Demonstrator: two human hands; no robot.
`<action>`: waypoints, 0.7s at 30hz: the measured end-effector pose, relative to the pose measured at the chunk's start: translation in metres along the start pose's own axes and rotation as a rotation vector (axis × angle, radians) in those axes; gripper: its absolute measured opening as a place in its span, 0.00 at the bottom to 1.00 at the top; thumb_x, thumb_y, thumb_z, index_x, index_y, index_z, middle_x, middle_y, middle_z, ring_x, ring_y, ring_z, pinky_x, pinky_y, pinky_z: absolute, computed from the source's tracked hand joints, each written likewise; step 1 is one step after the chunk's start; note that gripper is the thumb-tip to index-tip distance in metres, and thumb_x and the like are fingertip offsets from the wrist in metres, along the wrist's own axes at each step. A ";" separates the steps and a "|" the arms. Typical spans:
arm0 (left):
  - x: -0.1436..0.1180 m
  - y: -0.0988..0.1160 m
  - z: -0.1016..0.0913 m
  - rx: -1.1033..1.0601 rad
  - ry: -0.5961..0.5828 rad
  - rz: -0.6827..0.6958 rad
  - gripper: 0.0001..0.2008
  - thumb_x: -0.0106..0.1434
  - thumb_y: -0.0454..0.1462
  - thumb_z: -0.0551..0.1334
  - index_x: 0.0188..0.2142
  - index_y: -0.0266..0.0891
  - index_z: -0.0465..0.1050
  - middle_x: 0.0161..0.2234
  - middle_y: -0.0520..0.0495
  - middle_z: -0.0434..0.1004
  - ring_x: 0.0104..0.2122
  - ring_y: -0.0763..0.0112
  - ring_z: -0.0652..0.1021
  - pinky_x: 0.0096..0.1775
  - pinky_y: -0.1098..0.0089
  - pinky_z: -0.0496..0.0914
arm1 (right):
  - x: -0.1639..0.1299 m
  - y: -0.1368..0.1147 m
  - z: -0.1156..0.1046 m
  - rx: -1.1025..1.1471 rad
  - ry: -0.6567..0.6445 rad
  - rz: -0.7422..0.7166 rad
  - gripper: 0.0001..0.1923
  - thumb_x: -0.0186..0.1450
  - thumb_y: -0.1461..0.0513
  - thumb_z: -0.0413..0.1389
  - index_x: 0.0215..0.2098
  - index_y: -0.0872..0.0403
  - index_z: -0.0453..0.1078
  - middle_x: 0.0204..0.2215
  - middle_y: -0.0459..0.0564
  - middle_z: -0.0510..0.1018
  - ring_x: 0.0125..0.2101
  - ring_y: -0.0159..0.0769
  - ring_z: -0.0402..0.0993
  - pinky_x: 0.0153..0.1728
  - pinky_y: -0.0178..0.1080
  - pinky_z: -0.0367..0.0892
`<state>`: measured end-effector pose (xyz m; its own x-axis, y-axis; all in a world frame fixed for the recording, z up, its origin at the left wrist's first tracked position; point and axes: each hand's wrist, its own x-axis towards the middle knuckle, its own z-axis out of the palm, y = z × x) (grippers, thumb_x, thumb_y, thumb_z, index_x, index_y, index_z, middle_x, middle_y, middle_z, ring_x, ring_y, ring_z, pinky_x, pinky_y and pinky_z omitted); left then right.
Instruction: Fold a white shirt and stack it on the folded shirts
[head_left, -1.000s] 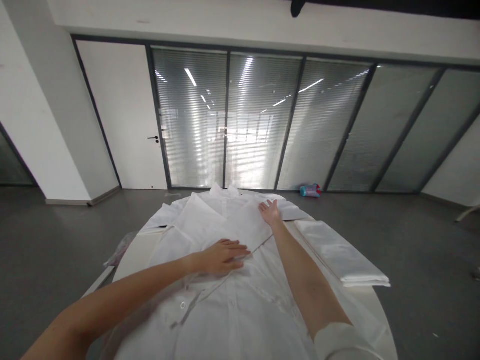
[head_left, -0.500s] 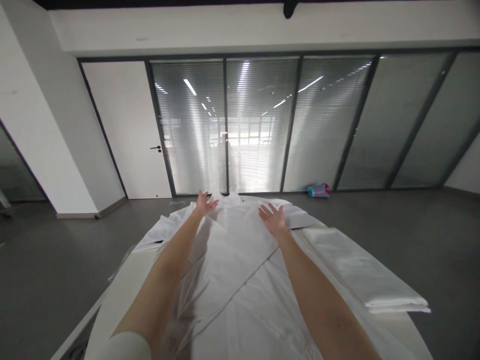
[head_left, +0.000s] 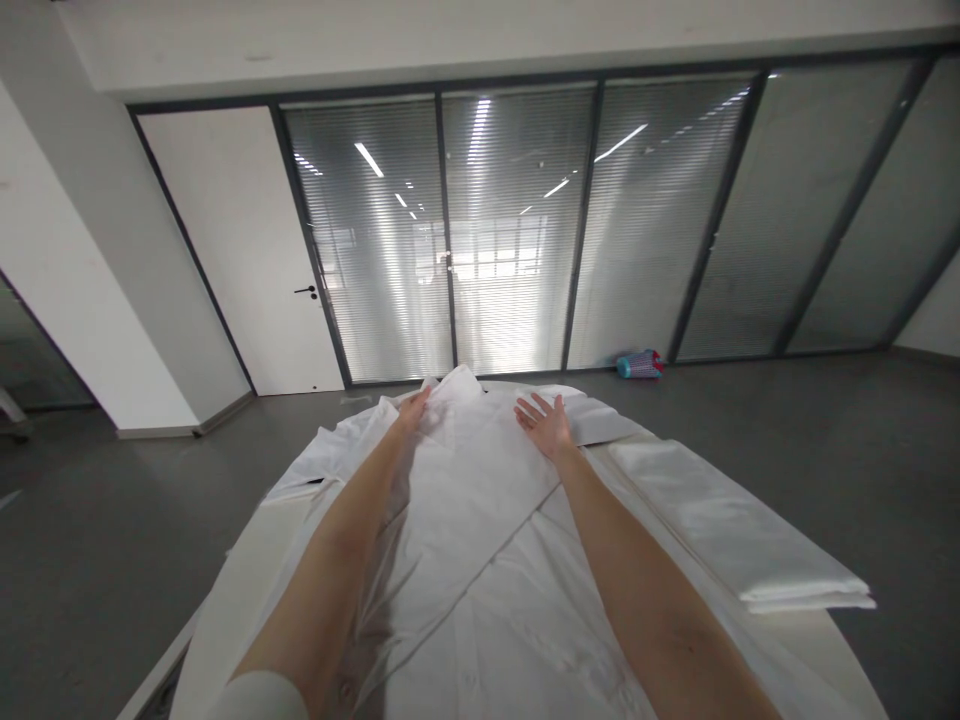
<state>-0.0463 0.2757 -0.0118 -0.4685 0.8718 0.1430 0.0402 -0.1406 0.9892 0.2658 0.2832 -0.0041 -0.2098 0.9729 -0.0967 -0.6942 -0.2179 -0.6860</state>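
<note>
A white shirt (head_left: 450, 500) with a button placket is spread across the table, its collar at the far edge. My left hand (head_left: 413, 408) is at the left side of the collar, fingers closed together on the white fabric. To the right of the collar, my right hand (head_left: 545, 425) rests on or just above the shirt, fingers spread and holding nothing. A diagonal crease or edge crosses the lower front of the shirt between my forearms.
Folded white cloth (head_left: 735, 520) lies along the right side of the white table (head_left: 225, 610). A blue and red patterned bundle (head_left: 639, 364) sits on the floor by the glass partition (head_left: 517, 240). A white door (head_left: 232, 250) stands at the back left.
My left hand has gone from spread fingers to closed on the fabric near the collar. The collar stands slightly higher. My right hand has barely moved, and the view tilts down a little.
</note>
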 end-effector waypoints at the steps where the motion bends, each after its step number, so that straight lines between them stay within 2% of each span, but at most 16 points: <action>1: -0.002 -0.002 -0.001 0.026 0.003 0.008 0.14 0.68 0.44 0.62 0.41 0.34 0.73 0.35 0.48 0.76 0.31 0.73 0.76 0.34 0.68 0.74 | 0.000 0.000 0.001 -0.018 0.009 0.003 0.29 0.72 0.43 0.37 0.52 0.51 0.68 0.42 0.57 0.80 0.39 0.43 0.79 0.40 0.46 0.74; 4: -0.008 -0.007 -0.004 0.065 0.043 0.027 0.10 0.60 0.39 0.68 0.36 0.33 0.75 0.26 0.52 0.73 0.24 0.75 0.73 0.28 0.72 0.70 | 0.001 0.001 0.007 -0.091 0.020 0.005 0.28 0.73 0.45 0.38 0.51 0.54 0.69 0.39 0.57 0.81 0.36 0.40 0.79 0.39 0.42 0.74; 7: -0.012 -0.011 -0.007 0.077 0.102 0.063 0.13 0.48 0.34 0.69 0.35 0.33 0.77 0.17 0.56 0.67 0.18 0.76 0.68 0.23 0.74 0.64 | 0.002 0.006 0.015 -0.214 -0.006 0.022 0.25 0.74 0.47 0.40 0.49 0.55 0.69 0.37 0.56 0.81 0.33 0.38 0.79 0.35 0.38 0.74; 12: -0.013 -0.013 -0.008 0.149 0.159 0.117 0.15 0.45 0.30 0.61 0.35 0.34 0.78 0.19 0.55 0.67 0.19 0.75 0.68 0.25 0.72 0.65 | 0.006 0.026 0.034 -0.501 -0.033 0.038 0.17 0.70 0.53 0.53 0.49 0.56 0.72 0.40 0.55 0.80 0.29 0.35 0.78 0.32 0.37 0.74; 15: -0.012 -0.012 -0.008 0.230 0.165 0.163 0.13 0.45 0.27 0.59 0.31 0.36 0.77 0.23 0.51 0.68 0.27 0.69 0.73 0.33 0.67 0.70 | 0.007 0.042 0.040 -0.547 -0.045 0.035 0.13 0.65 0.60 0.60 0.47 0.56 0.75 0.44 0.54 0.80 0.30 0.32 0.76 0.33 0.34 0.73; 17: -0.013 -0.011 -0.007 0.284 0.166 0.197 0.12 0.45 0.25 0.60 0.29 0.37 0.77 0.28 0.48 0.70 0.38 0.63 0.75 0.43 0.63 0.70 | 0.008 0.050 0.041 -0.561 -0.051 0.026 0.12 0.64 0.63 0.61 0.46 0.55 0.76 0.46 0.53 0.79 0.31 0.29 0.76 0.33 0.31 0.73; 19: -0.015 -0.010 -0.006 0.328 0.172 0.219 0.12 0.47 0.25 0.61 0.30 0.38 0.76 0.35 0.44 0.73 0.49 0.57 0.72 0.52 0.59 0.66 | 0.009 0.055 0.042 -0.568 -0.052 0.019 0.14 0.64 0.63 0.61 0.48 0.54 0.76 0.48 0.51 0.79 0.31 0.28 0.76 0.31 0.29 0.72; 21: -0.016 -0.009 -0.003 0.356 0.183 0.219 0.14 0.49 0.25 0.62 0.36 0.38 0.75 0.41 0.41 0.73 0.56 0.54 0.67 0.57 0.55 0.61 | 0.012 0.058 0.045 -0.568 -0.044 0.017 0.17 0.65 0.61 0.60 0.52 0.52 0.74 0.49 0.52 0.78 0.30 0.28 0.77 0.28 0.29 0.72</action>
<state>-0.0421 0.2613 -0.0233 -0.5621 0.7377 0.3739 0.4415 -0.1147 0.8899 0.1923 0.2790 -0.0124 -0.2550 0.9628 -0.0891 -0.2135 -0.1460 -0.9660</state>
